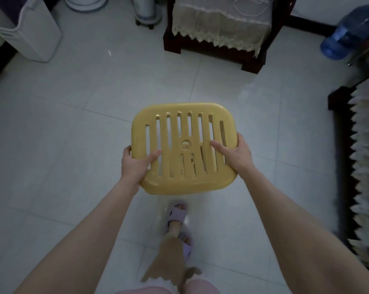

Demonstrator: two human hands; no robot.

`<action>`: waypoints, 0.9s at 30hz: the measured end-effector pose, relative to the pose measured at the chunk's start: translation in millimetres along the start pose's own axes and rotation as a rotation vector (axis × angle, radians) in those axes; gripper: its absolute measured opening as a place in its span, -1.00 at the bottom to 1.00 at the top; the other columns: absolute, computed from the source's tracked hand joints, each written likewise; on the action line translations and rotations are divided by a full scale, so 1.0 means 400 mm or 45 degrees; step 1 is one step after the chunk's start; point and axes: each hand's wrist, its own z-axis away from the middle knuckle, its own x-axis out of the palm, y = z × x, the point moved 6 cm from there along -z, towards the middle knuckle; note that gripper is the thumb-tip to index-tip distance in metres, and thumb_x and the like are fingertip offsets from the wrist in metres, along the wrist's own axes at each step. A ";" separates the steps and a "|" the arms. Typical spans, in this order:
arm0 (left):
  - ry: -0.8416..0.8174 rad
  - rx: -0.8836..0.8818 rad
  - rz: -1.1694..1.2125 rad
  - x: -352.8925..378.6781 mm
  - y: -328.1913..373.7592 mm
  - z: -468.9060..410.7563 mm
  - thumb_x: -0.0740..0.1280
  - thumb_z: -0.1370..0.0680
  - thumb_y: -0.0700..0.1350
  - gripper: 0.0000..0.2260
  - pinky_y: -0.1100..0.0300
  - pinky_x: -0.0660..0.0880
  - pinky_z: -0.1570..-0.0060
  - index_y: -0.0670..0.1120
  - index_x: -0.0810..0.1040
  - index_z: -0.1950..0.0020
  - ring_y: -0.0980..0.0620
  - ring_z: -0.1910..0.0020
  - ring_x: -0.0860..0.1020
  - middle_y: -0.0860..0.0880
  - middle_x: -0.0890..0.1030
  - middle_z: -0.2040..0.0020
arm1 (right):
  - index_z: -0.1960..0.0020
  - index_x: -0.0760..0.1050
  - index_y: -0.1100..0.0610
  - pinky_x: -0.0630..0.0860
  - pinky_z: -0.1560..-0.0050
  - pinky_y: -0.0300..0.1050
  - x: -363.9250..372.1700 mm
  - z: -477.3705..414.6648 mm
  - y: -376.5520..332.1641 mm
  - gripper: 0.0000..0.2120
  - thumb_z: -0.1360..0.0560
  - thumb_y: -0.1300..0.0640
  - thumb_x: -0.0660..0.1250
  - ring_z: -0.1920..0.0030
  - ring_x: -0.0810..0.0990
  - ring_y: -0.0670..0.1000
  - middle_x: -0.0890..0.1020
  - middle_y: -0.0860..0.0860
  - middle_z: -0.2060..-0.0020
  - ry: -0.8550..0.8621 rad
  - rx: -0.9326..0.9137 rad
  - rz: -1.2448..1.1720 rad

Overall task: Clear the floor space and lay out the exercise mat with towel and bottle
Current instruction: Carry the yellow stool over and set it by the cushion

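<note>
A yellow plastic stool (pixel 183 132) with a slatted seat is held up above the pale tiled floor (pixel 73 128), seen from the top. My left hand (pixel 136 164) grips its left edge, thumb on the seat. My right hand (pixel 234 153) grips the right edge, thumb lying across the slats. The stool's legs are hidden under the seat. No mat or towel is in view. A large blue water bottle (pixel 347 35) lies at the far right near the wall.
A dark wooden chair with a lace cover (pixel 219 28) stands ahead. A white appliance (pixel 28 37) is at the far left, a wheeled white stand (pixel 146 13) behind it. Dark furniture with a fringed cloth (pixel 362 158) lines the right side. My feet in purple slippers (pixel 179 217) are below.
</note>
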 end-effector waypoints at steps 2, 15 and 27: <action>0.008 -0.028 -0.014 0.035 -0.016 -0.026 0.58 -0.29 -0.01 -0.25 0.12 0.51 0.09 -0.06 0.32 -0.39 -0.02 -0.04 0.54 -0.01 0.53 -0.13 | -0.41 0.29 0.00 0.52 -0.12 0.00 -0.009 -0.040 0.021 -0.19 -0.28 -0.22 0.52 -0.10 0.53 0.01 0.52 -0.08 -0.10 -0.003 0.016 0.013; 0.079 -0.215 -0.105 0.242 -0.180 -0.242 0.56 -0.31 0.00 -0.26 0.10 0.47 0.02 -0.06 0.30 -0.39 0.00 -0.06 0.51 0.02 0.50 -0.13 | -0.39 0.32 0.01 0.53 -0.17 0.03 0.035 -0.355 0.213 -0.24 -0.29 -0.17 0.53 -0.11 0.54 0.00 0.53 -0.09 -0.07 -0.115 0.152 0.094; 0.169 -0.311 -0.185 0.378 -0.457 -0.468 0.56 -0.30 -0.03 -0.26 0.13 0.46 0.04 -0.06 0.29 -0.38 0.02 -0.05 0.51 0.03 0.49 -0.11 | -0.41 0.31 0.00 0.49 -0.23 0.12 0.166 -0.635 0.497 -0.23 -0.30 -0.15 0.53 -0.19 0.52 0.05 0.54 -0.03 -0.17 -0.238 0.221 0.195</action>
